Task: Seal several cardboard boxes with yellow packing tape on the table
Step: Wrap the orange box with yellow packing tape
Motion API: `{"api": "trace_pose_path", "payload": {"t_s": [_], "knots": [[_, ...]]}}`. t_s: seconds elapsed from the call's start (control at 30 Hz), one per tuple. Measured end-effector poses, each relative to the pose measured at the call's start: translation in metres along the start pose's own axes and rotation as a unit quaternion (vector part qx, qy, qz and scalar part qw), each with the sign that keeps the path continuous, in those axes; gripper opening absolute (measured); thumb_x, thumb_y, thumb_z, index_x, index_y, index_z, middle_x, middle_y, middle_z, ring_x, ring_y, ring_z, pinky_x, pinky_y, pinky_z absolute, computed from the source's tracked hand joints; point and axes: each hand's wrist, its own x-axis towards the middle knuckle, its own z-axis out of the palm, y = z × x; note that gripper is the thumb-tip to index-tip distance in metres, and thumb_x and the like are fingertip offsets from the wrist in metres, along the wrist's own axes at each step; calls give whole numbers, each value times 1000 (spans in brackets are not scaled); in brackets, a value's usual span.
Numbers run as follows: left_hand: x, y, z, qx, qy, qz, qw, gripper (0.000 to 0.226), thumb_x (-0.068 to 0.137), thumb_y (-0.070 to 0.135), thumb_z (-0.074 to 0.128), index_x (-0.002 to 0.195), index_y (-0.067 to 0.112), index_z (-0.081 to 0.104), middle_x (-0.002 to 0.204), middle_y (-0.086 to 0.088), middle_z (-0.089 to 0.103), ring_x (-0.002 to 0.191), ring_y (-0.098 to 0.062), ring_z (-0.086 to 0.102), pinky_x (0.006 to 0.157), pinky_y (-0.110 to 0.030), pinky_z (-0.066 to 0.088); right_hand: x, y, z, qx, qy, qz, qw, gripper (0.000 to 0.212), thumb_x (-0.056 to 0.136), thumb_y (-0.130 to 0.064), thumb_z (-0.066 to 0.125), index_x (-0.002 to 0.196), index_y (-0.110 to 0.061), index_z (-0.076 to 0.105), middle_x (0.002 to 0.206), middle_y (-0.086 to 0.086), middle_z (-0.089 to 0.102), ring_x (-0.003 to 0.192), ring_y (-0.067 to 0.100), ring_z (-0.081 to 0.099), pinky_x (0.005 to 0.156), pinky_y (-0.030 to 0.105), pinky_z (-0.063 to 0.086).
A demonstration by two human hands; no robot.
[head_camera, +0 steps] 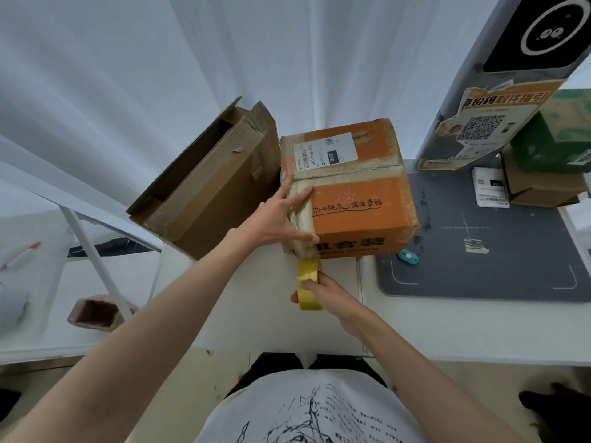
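An orange cardboard box with a white shipping label stands on the white table. My left hand lies with spread straight fingers on the box's left top edge, over a strip of tape. My right hand grips a roll of yellow packing tape just below the box's near left corner. A stretch of tape runs from the roll up onto the box's front face.
A large brown box leans open to the left of the orange one. A grey mat with a small teal cutter lies to the right. More boxes and a grey kiosk post stand at the back right.
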Motion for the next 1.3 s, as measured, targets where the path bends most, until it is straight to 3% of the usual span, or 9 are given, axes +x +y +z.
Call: {"api": "trace_pose_path", "payload": {"t_s": [0.13,0.33,0.5,0.73,0.9,1.03,1.1,1.17,1.3], "knots": [[0,0,-1,-7,2,-1,1000,116,68,66,81,160,42,14,167,6,-22,155,-30,9,121,-59,12,4,5,-8,-16,-10,-20,1000,30,109,-30,42,118,-15,66,110,-1,76,104,9,67,79,21,43],[1,5,-2,-21,0,-5,1000,115,70,61,83,160,41,16,168,4,-22,155,-31,7,120,-63,8,31,27,-9,-34,21,19,999,59,107,-51,34,119,0,62,90,15,78,78,14,69,81,29,49],[2,7,-6,-26,-8,-12,1000,114,71,58,83,160,41,15,167,6,-24,155,-32,8,121,-63,5,43,30,-3,-14,52,21,998,37,107,-47,34,124,-18,50,84,11,73,77,16,66,76,29,46],[-2,3,1,-29,-7,-6,1000,117,69,62,83,160,44,10,165,9,-28,155,-31,6,121,-65,11,50,29,-1,6,77,32,997,37,107,-40,31,130,-15,47,100,15,73,76,12,66,70,24,42],[-4,4,5,-4,-27,14,1000,132,67,57,87,158,47,-9,158,10,-42,155,-33,2,121,-59,11,50,26,-13,5,71,49,996,51,100,-51,47,135,-15,50,128,8,63,113,21,61,86,30,47],[-5,1,10,-22,3,24,999,130,71,44,89,157,50,-8,158,13,-41,153,-31,11,121,-54,26,31,33,-32,22,118,37,992,33,98,-40,61,117,-14,58,115,6,68,104,17,65,91,30,48],[-9,-1,15,-38,17,32,999,130,70,44,90,156,52,-7,158,16,-40,153,-31,15,120,-54,28,26,36,-44,53,153,24,987,24,98,-29,60,112,-11,59,112,10,72,101,20,69,91,31,49],[-14,-2,20,-46,34,37,998,130,70,43,90,156,52,-7,157,18,-42,150,-31,22,117,-50,31,20,38,-55,92,245,-6,965,23,95,-19,57,115,-7,57,112,13,69,99,23,68,84,32,51],[-20,-5,33,-90,84,41,992,129,69,42,91,158,48,-4,157,18,-41,152,-26,17,117,-55,30,2,25,-79,161,474,-126,857,44,90,-18,70,123,-14,41,123,6,47,95,13,56,89,36,49]]}}
